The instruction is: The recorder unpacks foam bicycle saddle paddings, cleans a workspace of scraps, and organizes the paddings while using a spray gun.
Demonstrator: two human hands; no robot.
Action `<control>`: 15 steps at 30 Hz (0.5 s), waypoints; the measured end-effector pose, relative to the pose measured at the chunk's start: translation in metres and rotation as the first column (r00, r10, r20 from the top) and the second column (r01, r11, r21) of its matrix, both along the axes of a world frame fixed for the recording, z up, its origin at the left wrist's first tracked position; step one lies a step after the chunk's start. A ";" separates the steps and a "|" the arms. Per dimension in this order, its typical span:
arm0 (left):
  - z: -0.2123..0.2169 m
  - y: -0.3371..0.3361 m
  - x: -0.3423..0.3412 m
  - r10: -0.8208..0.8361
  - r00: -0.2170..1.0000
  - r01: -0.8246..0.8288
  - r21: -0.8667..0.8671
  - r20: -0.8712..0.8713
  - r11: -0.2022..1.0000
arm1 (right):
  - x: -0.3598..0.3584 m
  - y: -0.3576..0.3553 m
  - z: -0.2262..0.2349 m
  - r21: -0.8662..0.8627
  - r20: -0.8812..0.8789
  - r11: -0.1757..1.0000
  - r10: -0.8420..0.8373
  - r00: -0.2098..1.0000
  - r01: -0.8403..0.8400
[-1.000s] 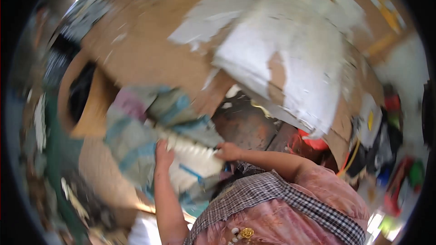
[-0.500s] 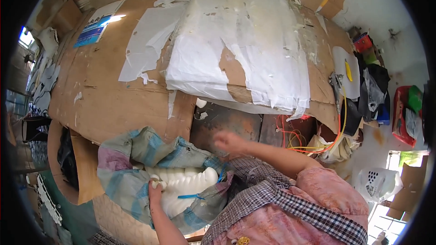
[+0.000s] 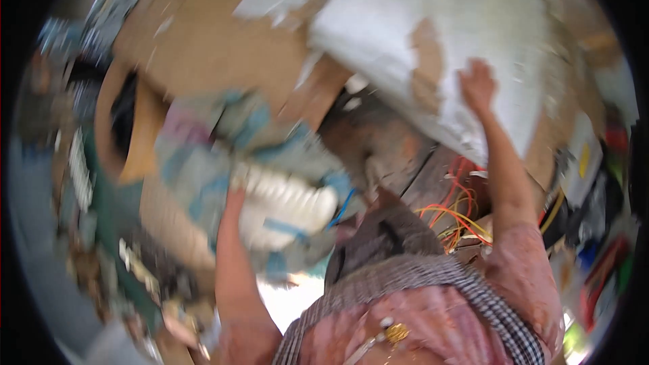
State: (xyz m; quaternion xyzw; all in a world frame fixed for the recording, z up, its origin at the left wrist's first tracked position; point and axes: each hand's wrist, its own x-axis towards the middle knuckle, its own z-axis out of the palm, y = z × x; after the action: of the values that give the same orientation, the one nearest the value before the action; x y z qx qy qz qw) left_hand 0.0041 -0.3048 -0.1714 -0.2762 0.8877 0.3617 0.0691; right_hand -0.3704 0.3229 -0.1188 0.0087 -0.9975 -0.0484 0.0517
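Observation:
A woven sack in grey-green, blue and purple lies open at the left, its rim folded back. Inside it is a row of glossy white ridged pieces, packed side by side; their exact kind is too blurred to tell. At the left end of that row is my left hand, its fingers smeared by motion. My right hand reaches forward with its fingers apart and nothing in it. Below it lies the worktop's white paper covering; whether the hand touches it I cannot tell.
Brown cardboard covers the left of the worktop. Between the sack and the white covering is a dark recess. Orange and yellow hoses lie coiled below my right arm. A curved cardboard container with black plastic inside stands left.
My right hand has swung from near the recess up and outward to the white covering, and its fingers have opened. My left hand stays at the sack. The whole view has turned and blurred.

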 end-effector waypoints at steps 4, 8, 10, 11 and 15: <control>0.056 0.038 -0.087 0.172 0.910 -0.139 -0.111 0.378 0.984 | 0.009 0.026 0.026 0.051 -0.090 0.998 0.034 0.995 -0.030; 0.083 0.038 -0.072 0.119 0.908 -0.096 -0.077 0.402 0.992 | 0.124 -0.174 0.103 -0.807 -0.047 0.514 0.434 0.900 -0.291; 0.076 0.036 -0.076 0.008 0.935 -0.012 0.009 0.354 1.000 | 0.179 -0.224 0.078 -0.935 0.112 0.320 0.679 0.725 -0.155; 0.065 0.030 -0.071 -0.212 0.894 0.277 -0.114 0.395 0.954 | 0.214 -0.244 0.054 -0.943 0.202 0.324 0.732 0.651 -0.072; 0.057 0.031 -0.084 -0.447 0.671 0.589 -0.059 0.591 0.806 | 0.271 -0.246 0.047 -0.830 0.477 0.557 0.707 0.522 0.004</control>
State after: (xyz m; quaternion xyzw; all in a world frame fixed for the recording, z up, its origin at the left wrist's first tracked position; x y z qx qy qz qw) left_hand -0.0800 -0.2737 -0.1142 -0.1088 0.9077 0.1190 0.3873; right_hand -0.0994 0.0767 -0.0719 0.2344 -0.8076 0.3886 -0.3766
